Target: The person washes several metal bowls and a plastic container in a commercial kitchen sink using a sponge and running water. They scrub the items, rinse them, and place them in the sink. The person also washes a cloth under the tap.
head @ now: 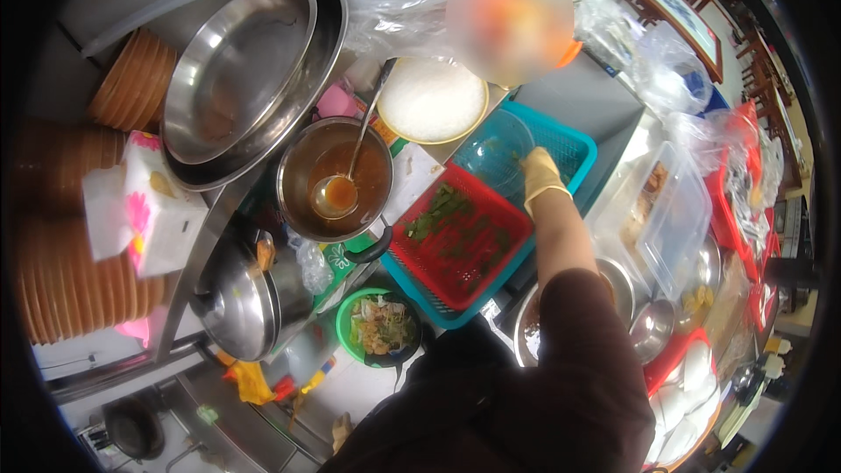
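Note:
My right hand [544, 177], in a pale yellow glove, reaches over a teal plastic basket [585, 144] holding some green leaves. Its fingers are at the rim of a clear round plastic bowl [499, 144]; their grip is hidden by the back of the hand. My left hand is out of view. Closer to me, a red plastic basket [519, 217] with green leaves [440, 210] rests on another teal basket [420, 295]. To the left stands a steel pot [289, 177] of brown liquid with a ladle [361, 144] leaning in it.
Large steel basins [230, 79] and stacked brown bowls [85, 282] stand left, beside a tissue box [171, 230]. A yellow-rimmed tub of white granules [430, 102] is beyond the pot. A green bin of scraps [381, 328] sits low. Clear lidded container [677, 223] and steel bowls [654, 328] crowd the right.

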Action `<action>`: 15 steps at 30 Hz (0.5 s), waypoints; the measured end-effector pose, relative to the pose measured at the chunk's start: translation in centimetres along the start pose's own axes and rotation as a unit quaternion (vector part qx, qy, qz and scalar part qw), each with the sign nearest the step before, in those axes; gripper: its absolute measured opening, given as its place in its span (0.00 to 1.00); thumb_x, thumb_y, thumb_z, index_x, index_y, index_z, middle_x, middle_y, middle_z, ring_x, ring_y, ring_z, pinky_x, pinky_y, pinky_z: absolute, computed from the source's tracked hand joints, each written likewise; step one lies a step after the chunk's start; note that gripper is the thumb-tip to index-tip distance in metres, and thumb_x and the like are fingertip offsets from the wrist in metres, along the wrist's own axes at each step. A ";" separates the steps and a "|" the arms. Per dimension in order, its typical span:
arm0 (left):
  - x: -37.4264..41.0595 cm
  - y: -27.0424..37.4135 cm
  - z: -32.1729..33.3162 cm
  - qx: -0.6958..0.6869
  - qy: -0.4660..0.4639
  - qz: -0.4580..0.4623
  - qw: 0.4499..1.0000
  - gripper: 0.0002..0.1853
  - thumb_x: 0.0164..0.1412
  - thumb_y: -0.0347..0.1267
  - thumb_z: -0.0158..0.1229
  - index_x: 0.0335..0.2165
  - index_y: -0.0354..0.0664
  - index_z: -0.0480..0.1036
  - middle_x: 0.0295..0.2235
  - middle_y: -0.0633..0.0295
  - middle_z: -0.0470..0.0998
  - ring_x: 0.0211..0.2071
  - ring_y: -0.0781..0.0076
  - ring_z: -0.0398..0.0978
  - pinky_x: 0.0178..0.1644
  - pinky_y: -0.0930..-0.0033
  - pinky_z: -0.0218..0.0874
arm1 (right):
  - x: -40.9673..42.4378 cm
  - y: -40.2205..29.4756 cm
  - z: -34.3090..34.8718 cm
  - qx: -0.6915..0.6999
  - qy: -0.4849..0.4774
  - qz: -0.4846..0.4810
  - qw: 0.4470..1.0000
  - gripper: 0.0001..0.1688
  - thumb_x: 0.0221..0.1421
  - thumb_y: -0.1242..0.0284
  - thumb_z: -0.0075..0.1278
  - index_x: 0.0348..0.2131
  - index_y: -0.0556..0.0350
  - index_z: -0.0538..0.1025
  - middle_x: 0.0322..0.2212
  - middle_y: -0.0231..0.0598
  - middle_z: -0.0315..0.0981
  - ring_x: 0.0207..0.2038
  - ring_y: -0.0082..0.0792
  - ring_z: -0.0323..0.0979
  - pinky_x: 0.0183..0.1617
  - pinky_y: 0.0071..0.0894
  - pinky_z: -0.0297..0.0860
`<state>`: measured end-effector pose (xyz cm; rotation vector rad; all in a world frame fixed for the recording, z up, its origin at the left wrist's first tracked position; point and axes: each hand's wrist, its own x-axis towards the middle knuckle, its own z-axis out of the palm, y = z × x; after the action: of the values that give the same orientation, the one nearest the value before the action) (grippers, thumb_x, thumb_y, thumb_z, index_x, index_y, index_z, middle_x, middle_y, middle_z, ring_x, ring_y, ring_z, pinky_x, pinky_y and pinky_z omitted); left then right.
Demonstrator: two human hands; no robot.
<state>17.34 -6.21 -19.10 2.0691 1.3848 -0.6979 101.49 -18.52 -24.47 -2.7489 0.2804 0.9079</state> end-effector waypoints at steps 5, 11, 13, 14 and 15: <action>1.8 6.9 -2.1 -0.236 -0.061 -0.159 0.957 0.25 0.60 0.42 0.52 0.51 0.39 0.62 0.46 0.48 0.69 0.45 0.60 0.70 0.48 0.63 0.63 | -2.7 -1.6 -2.4 -0.035 0.037 0.026 0.998 0.22 0.51 0.58 0.53 0.43 0.50 0.77 0.46 0.42 0.73 0.51 0.42 0.69 0.51 0.41 0.66; 3.7 3.6 5.0 -0.391 0.031 -0.183 0.901 0.28 0.60 0.45 0.52 0.51 0.37 0.64 0.43 0.54 0.72 0.42 0.64 0.70 0.46 0.63 0.64 | -5.1 -3.1 -3.5 -0.149 0.082 -0.001 0.985 0.18 0.53 0.62 0.50 0.43 0.44 0.78 0.46 0.37 0.73 0.52 0.39 0.69 0.52 0.37 0.66; 3.4 2.1 4.8 -0.263 0.021 -0.114 0.958 0.23 0.60 0.39 0.53 0.49 0.36 0.65 0.36 0.48 0.74 0.35 0.63 0.74 0.39 0.67 0.67 | -7.1 -4.4 -4.8 -0.203 0.113 -0.017 0.973 0.16 0.54 0.63 0.49 0.43 0.41 0.78 0.46 0.35 0.73 0.51 0.37 0.70 0.51 0.34 0.66; 3.0 2.5 5.2 -0.333 0.026 -0.139 0.932 0.24 0.60 0.40 0.53 0.49 0.35 0.65 0.36 0.49 0.74 0.34 0.64 0.73 0.39 0.67 0.66 | -7.3 -4.3 -5.7 -0.198 0.127 -0.012 0.972 0.16 0.54 0.63 0.49 0.43 0.42 0.78 0.46 0.35 0.73 0.51 0.37 0.70 0.51 0.35 0.66; 2.5 6.2 3.2 -0.404 0.031 -0.162 0.900 0.25 0.60 0.41 0.53 0.49 0.33 0.65 0.36 0.50 0.75 0.34 0.65 0.73 0.39 0.67 0.66 | -7.0 -4.0 -6.9 -0.195 0.144 -0.008 0.970 0.17 0.54 0.64 0.49 0.43 0.44 0.78 0.46 0.35 0.73 0.51 0.38 0.70 0.51 0.36 0.67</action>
<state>23.61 -8.74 -22.13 1.2242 1.6967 -0.1115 100.83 -15.85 -14.19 -3.2447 0.1381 0.6074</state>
